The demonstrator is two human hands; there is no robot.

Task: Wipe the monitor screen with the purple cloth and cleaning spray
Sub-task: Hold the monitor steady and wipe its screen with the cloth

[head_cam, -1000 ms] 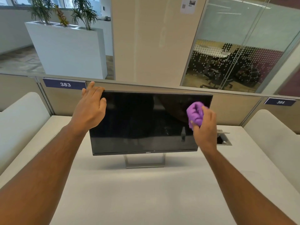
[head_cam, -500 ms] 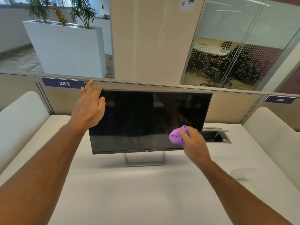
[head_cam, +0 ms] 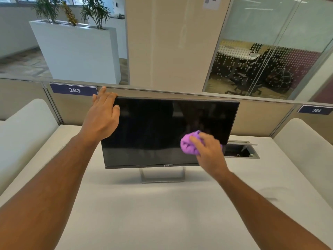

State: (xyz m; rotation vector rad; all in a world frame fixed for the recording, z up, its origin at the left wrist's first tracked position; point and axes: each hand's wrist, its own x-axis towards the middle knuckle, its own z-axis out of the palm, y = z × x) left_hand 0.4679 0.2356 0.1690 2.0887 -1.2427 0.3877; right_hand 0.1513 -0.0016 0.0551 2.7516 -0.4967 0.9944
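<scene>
Here the Dell monitor (head_cam: 158, 132) stands on its stand (head_cam: 162, 175) toward the far edge of the white desk (head_cam: 153, 213), close in front of the partition (head_cam: 261, 114). The left hand (head_cam: 102, 118) grips the screen's upper left corner, thumb on the front and fingers laid over the top edge; this looks meant to brace the panel so it does not rock or tilt under pressure. The right hand (head_cam: 207, 150) holds a bunched purple cloth (head_cam: 189, 144) and presses it against the lower right part of the dark screen, close to the right edge; balling it up likely gives a firm pad for rubbing. So the wiping step appears under way, with the left half of the screen probably left to cover.

Counted: one monitor, one cloth, two hands, both occupied. No spray bottle is in view. An open cable hatch (head_cam: 241, 150) sits in the desk just right of the monitor. Two seat labels show on the partition, 383 (head_cam: 74, 90) and 384 (head_cam: 316, 110), and one white planter (head_cam: 81, 51) stands beyond.
</scene>
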